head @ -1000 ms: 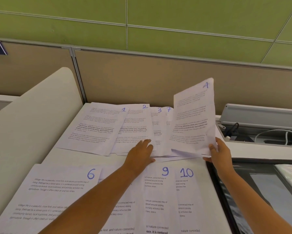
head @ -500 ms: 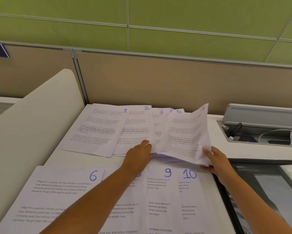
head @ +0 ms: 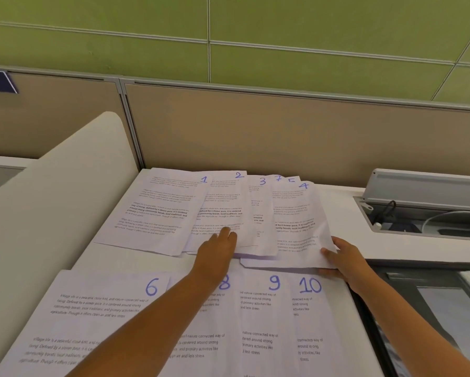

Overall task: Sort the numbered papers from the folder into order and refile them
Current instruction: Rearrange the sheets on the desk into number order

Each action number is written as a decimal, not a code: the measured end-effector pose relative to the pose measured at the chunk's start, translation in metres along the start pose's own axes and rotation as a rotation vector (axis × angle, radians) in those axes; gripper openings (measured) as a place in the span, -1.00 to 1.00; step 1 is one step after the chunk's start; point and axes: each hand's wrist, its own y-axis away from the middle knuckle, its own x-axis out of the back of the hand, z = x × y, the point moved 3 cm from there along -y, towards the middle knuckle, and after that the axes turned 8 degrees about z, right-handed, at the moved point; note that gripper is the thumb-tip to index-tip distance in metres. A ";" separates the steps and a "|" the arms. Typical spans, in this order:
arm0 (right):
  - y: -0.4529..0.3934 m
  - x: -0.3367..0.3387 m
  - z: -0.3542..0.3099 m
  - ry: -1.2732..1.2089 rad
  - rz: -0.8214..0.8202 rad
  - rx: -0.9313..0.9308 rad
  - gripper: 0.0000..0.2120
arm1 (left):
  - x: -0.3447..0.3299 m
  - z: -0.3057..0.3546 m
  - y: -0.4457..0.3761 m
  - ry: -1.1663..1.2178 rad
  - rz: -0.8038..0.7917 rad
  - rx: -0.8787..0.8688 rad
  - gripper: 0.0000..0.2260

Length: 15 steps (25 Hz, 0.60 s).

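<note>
Numbered white sheets lie fanned in two rows on the white desk (head: 111, 258). In the far row sheet 1 (head: 157, 210), sheet 2 (head: 223, 202) and sheet 3 (head: 258, 210) overlap, with the corners of sheets 7 and 5 showing behind. Sheet 4 (head: 296, 224) lies on top at the right end. My right hand (head: 342, 258) pinches its near right corner. My left hand (head: 218, 250) presses flat on the near edge of sheets 2 and 3. The near row shows sheet 6 (head: 92, 311), 8, sheet 9 (head: 261, 317) and sheet 10 (head: 312, 322). No folder is in view.
A beige partition (head: 282, 131) closes the desk's far side. A curved white divider (head: 38, 208) rises on the left. An open cable tray (head: 429, 219) with wires sits at the right, and a dark surface (head: 432, 300) lies beyond the desk's right edge.
My right hand has lowered sheet 4 from upright in the air down flat onto the right end of the far row. My left hand has stayed on the sheets.
</note>
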 end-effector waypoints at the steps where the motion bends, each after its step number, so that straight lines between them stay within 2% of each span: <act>1: -0.001 -0.004 -0.001 0.002 -0.007 0.005 -0.64 | 0.003 -0.003 0.000 0.003 -0.010 0.034 -0.58; 4: -0.004 -0.022 -0.007 -0.016 -0.046 0.030 -0.64 | 0.005 -0.011 -0.001 -0.041 -0.032 0.032 -0.62; 10: -0.009 -0.070 -0.025 -0.064 -0.113 0.038 -0.61 | 0.002 -0.024 0.001 -0.198 -0.166 -0.054 -0.40; 15: -0.009 -0.102 -0.034 -0.058 -0.159 -0.007 -0.59 | 0.006 -0.032 0.005 -0.265 -0.181 -0.036 -0.38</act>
